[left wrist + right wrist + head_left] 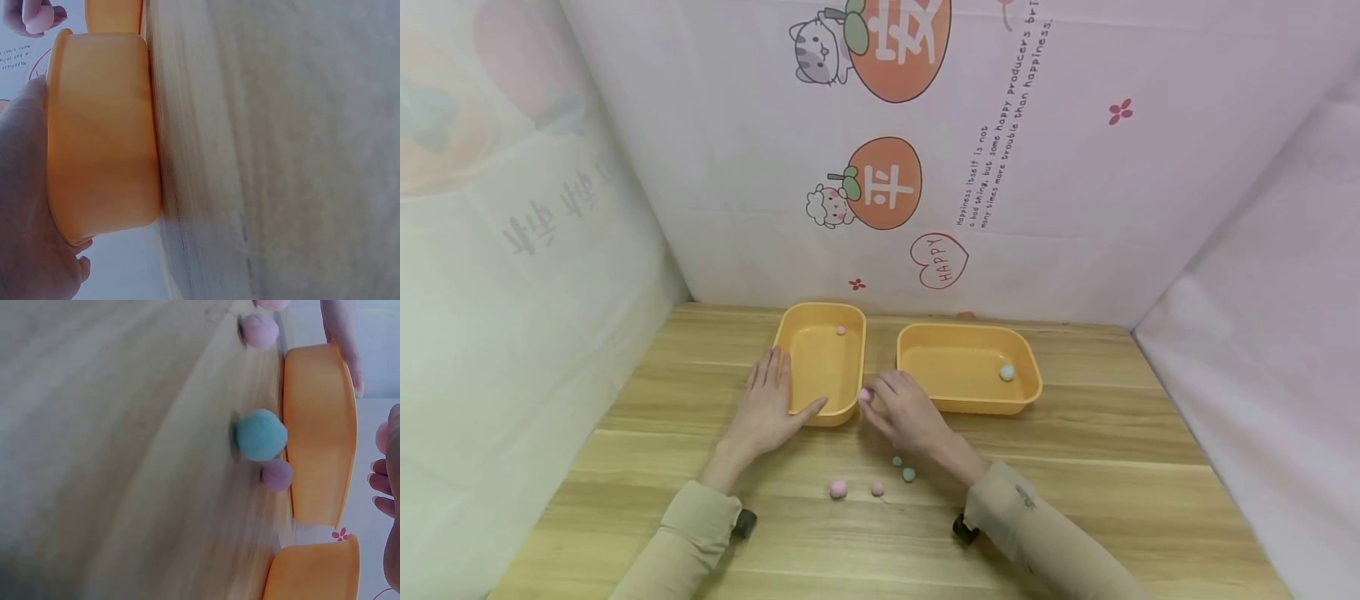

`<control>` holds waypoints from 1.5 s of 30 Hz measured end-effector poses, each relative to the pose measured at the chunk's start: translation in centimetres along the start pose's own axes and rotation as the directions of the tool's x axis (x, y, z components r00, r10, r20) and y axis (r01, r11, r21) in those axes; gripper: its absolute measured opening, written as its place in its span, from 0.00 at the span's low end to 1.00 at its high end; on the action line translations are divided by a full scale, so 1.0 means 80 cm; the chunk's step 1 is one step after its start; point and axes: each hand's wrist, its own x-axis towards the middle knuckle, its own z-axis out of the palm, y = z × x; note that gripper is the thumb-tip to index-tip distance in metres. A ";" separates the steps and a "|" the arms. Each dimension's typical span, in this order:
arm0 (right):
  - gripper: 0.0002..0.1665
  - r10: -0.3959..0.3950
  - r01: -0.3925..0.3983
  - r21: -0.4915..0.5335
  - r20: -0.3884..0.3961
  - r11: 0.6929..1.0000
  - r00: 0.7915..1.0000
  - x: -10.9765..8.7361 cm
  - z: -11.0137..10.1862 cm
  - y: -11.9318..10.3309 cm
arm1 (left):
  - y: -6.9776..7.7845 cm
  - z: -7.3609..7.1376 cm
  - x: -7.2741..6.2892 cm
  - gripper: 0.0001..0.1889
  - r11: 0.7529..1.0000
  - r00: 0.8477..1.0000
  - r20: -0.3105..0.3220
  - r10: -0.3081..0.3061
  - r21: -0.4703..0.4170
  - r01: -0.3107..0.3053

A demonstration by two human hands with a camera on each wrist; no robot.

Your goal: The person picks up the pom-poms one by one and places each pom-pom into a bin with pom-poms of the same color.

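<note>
My left hand (765, 412) rests on the left yellow tray (817, 419), fingers extended along its left side and thumb over the front rim. A small pink ball (841, 331) lies inside that tray. Beside the tray's right front corner, my right hand (910, 414) pinches a pink ball (866, 395) between thumb and fingertips. That pink ball (40, 20) also shows raised above the tray in the left wrist view. On the table in front lie a larger pink ball (838, 489), a smaller pink ball (877, 489), and two greenish balls (909, 475).
A second yellow tray (970, 407) stands to the right, just behind my right hand, with a pale green ball (1007, 372) in it. The wooden table (1060, 500) meets a printed white cloth wall (1045, 275) at the back; cloth hangs on both sides.
</note>
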 end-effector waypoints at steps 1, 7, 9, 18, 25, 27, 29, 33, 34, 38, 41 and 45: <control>0.13 0.001 -0.001 0.001 -0.001 1.000 1.000 0.002 0.001 0.001 | 0.000 0.000 0.000 0.64 1.000 1.000 0.000 -0.001 0.001 0.001; 0.11 0.031 -0.031 -0.004 0.005 1.000 0.999 0.013 0.008 0.005 | -0.001 0.001 0.000 0.64 1.000 1.000 0.001 -0.005 0.013 0.005; 0.10 0.039 -0.038 -0.009 0.003 0.999 0.999 0.017 0.011 0.007 | -0.001 0.001 0.000 0.64 1.000 1.000 0.003 -0.006 0.009 0.006; 0.08 0.047 -0.047 -0.009 -0.009 0.999 0.999 0.040 0.018 0.013 | 0.000 -0.001 0.000 0.63 1.000 1.000 0.006 0.002 0.007 -0.002; 0.06 0.057 -0.056 -0.013 0.017 0.998 0.998 0.056 0.022 0.013 | -0.001 -0.001 0.000 0.63 1.000 1.000 0.010 0.002 0.000 -0.002; 0.06 0.073 -0.073 -0.022 0.037 0.997 0.997 0.059 0.024 0.014 | -0.001 -0.001 0.000 0.63 1.000 1.000 0.014 0.000 0.004 0.000; 0.06 0.091 -0.090 -0.030 0.056 0.996 0.994 0.062 0.027 0.015 | -0.002 -0.001 0.001 0.63 1.000 1.000 0.016 -0.001 0.005 0.001; 0.07 0.110 -0.107 -0.038 0.075 0.994 0.991 0.067 0.031 0.017 | -0.002 -0.001 0.000 0.63 1.000 1.000 0.017 0.002 0.009 -0.002; 0.07 0.112 -0.109 -0.039 0.078 0.993 0.991 0.068 0.032 0.017 | -0.002 -0.001 0.000 0.63 1.000 1.000 0.017 0.003 0.009 -0.003; 0.07 0.107 -0.104 -0.045 0.071 0.994 0.992 0.072 0.036 0.020 | -0.002 -0.002 0.000 0.62 1.000 1.000 0.018 0.004 0.015 -0.005; 0.07 0.112 -0.109 -0.044 0.067 0.993 0.991 0.077 0.039 0.023 | -0.002 -0.002 0.000 0.62 1.000 1.000 0.008 0.007 0.016 -0.007; 0.07 0.131 -0.129 -0.037 0.082 0.991 0.988 0.083 0.042 0.026 | -0.001 -0.003 0.000 0.62 1.000 1.000 -0.005 0.012 0.017 -0.011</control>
